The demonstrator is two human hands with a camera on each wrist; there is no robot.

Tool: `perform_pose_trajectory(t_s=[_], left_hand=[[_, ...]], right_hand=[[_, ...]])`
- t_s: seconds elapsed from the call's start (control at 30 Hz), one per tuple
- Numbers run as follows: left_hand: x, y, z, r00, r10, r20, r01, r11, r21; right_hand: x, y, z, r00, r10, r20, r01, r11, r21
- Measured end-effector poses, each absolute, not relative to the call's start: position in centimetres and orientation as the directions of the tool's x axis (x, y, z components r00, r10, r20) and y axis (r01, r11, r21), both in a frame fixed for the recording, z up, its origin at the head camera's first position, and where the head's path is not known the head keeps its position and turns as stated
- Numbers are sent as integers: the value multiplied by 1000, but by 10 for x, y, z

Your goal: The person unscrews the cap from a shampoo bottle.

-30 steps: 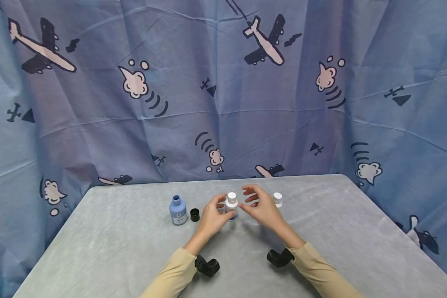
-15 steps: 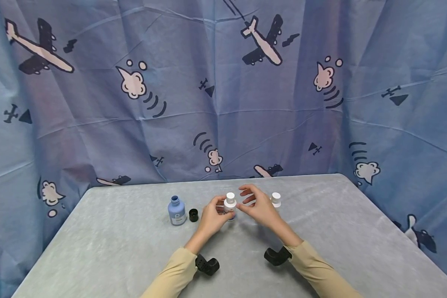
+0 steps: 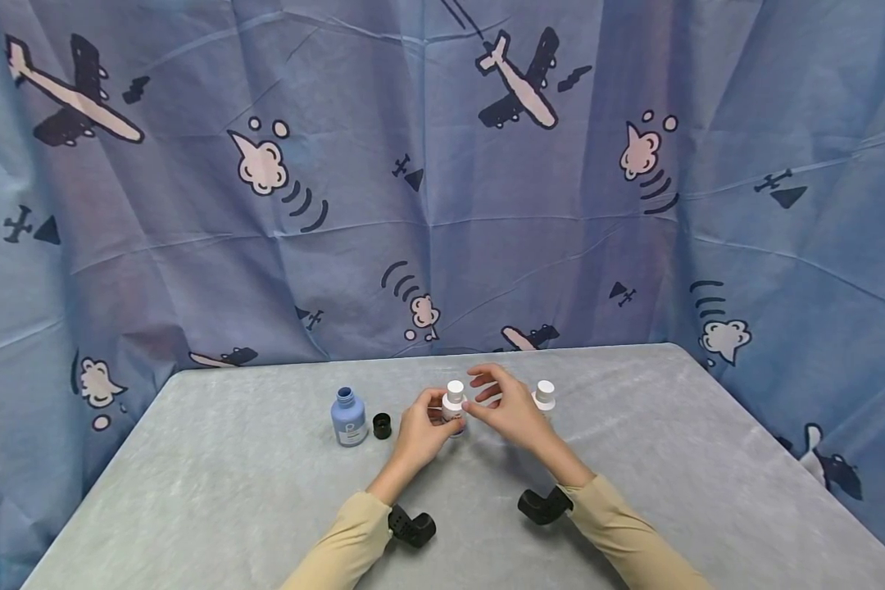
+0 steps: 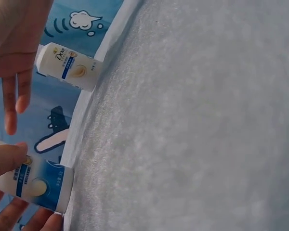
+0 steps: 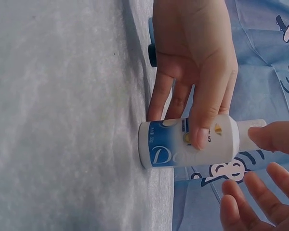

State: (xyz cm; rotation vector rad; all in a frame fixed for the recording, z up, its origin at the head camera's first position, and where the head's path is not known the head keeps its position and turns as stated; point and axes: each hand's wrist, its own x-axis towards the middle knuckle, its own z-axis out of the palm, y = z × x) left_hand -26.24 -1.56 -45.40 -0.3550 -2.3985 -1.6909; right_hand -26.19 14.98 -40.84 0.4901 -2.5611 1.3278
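My left hand point(image 3: 420, 430) grips a small white-and-blue Dove bottle point(image 3: 453, 403), thumb on the near side and fingers behind it. The bottle stands upright on the table with its white cap point(image 3: 455, 388) on. Just right of it is my right hand point(image 3: 512, 411), fingers spread and holding nothing. In the right wrist view, its thumb point(image 5: 277, 137) overlaps the bottle's cap, while the other fingers stay apart from it. Behind the right hand, and partly hidden by it, stands a second white Dove bottle point(image 4: 72, 67), also capped.
A blue bottle point(image 3: 350, 422) with an uncovered neck stands left of my left hand. Between them a black cap point(image 3: 382, 425) lies on the grey-covered table point(image 3: 251, 475). A patterned blue curtain point(image 3: 354, 205) hangs behind the table.
My right hand has moved slightly left, bringing its thumb closer to the held bottle. The left hand keeps its grip. The head view has shifted a little.
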Motion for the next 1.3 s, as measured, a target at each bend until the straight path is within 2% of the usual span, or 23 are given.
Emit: perform_pose_trajectory(t_s=[0.67,1.3], left_hand=[[-263,-18,-454,-923,14,386,368,336,867],[-259,-22,-448,-933,-18,361,332,350,876]], right_hand=[[-263,137,-400,-914,-206,351,-406,500,-765],[-265,126,-393,-893,-209,399,-449,475,-757]])
